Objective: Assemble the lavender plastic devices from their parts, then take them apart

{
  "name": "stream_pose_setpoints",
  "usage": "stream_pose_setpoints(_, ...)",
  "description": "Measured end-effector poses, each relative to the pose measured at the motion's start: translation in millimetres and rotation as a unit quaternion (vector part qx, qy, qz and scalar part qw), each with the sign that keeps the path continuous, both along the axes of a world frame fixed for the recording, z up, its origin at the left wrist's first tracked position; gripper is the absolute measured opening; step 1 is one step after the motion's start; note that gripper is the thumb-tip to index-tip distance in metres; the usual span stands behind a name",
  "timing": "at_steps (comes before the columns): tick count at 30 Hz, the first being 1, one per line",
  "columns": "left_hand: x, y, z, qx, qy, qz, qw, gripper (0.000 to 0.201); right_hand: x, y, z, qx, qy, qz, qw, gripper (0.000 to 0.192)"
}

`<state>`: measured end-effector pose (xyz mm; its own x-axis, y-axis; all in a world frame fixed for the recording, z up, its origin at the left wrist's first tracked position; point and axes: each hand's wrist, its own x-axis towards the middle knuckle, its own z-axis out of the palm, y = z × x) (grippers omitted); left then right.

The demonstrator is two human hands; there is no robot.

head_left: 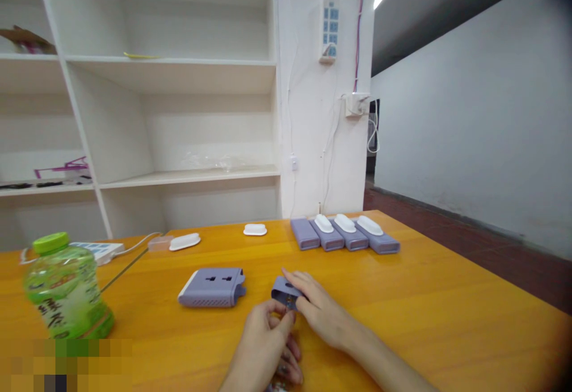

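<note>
Both hands, the left hand (263,344) and right hand (319,308), are pinching a small lilac plastic housing (285,292) with narrowly curled fingers; a larger lilac plastic socket block (212,288) is lying at nine o'clock.

A green bottle (62,288) stands left on the orange table (447,296), before white shelves (179,76).

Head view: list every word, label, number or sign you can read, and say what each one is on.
Green bottle label: dark characters, too blurred to quote.
Wall power strip: no readable marking.
Purple socket box on the table: slots only, no text.
Small purple part in the hands: no text visible.
Nothing here can be quoted with confidence.
</note>
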<state>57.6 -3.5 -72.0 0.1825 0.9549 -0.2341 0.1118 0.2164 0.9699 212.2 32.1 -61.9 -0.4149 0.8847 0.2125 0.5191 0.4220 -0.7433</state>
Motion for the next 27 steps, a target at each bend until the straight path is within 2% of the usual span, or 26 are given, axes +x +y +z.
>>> stream_pose_setpoints(6, -2.5, -0.1, 3.9, 0.0, 0.009, 0.036, 0.999, 0.064, -0.1, -1.9, 1.8, 0.009, 0.003, -0.003, 1.0, 0.057)
stream_pose_setpoints(13, -3.0, -2.2, 9.8, -0.02, 0.013, 0.024, 0.999, 0.057, 1.0, 1.0, -2.6, 0.024, 0.003, 0.005, 1.0, 0.058)
stream_pose_setpoints(21, -6.5, 3.3, 3.3, -0.03, -0.002, 0.009, 1.0, 0.058, -0.8, 0.1, 1.4, 0.03, -0.011, 0.013, 0.999, 0.058)
stream_pose_setpoints(27, -6.7, 1.8, 4.7, -0.023, -0.007, 0.003, 1.0, 0.059, 0.4, 0.2, 0.1, 0.028, -0.009, 0.016, 0.999, 0.058)
